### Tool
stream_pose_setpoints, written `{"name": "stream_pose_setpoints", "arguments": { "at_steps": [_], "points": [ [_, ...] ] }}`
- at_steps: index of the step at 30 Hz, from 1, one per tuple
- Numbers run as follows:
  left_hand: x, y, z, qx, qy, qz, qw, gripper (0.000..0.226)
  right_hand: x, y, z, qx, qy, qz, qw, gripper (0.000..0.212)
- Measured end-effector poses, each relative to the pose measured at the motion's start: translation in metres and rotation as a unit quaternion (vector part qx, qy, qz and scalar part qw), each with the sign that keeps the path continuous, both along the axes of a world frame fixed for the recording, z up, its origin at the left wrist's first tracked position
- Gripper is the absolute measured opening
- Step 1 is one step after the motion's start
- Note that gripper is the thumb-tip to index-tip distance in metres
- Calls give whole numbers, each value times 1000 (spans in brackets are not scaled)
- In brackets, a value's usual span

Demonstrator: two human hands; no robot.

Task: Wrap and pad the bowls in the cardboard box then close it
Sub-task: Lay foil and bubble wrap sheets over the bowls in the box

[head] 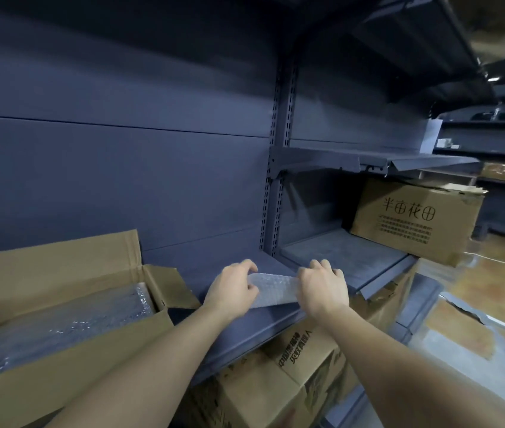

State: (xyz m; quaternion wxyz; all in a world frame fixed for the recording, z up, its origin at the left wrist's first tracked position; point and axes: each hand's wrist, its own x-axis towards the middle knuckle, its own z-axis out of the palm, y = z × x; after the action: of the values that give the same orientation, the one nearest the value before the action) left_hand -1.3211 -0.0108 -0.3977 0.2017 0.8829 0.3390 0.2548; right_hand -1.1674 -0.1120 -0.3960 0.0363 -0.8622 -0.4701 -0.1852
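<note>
Bubble wrap sheet (271,290) on grey shelf (239,335), left hand (234,288) grip clamped on its left end, right hand (322,288) grip clamped on right end, open cardboard box (53,267) near left.

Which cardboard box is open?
The box at far left on the shelf: its flaps stand up, bubble wrap shows inside, unlike the printed box at right.

Dim light, dark grey steel shelving: flat back panel (121,165), slotted upright (279,143) carrying a bracketed upper shelf (337,156) and a lower shelf (322,245) with a printed carton (415,220) on it, more cartons (300,381) underneath, wood-look floor (498,279) at right, further shelving (492,140) beyond.
</note>
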Motion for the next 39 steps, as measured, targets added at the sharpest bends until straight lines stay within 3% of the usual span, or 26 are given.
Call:
{"name": "stream_pose_setpoints", "arguments": {
  "at_steps": [15, 31, 39],
  "points": [
    [-70, -25, 80, 98, -115, 10, 989, 28, -67, -19, 92, 104, -47, 41, 993, 32],
    [-163, -30, 113, 140, -126, 77, 979, 32, -146, 0, 131, 138, -57, 121, 981, 34],
    [-212, -16, 113, 137, -105, 134, 976, 32, -191, 31, 116, 133, -39, 167, 976, 27]
  ]
}}
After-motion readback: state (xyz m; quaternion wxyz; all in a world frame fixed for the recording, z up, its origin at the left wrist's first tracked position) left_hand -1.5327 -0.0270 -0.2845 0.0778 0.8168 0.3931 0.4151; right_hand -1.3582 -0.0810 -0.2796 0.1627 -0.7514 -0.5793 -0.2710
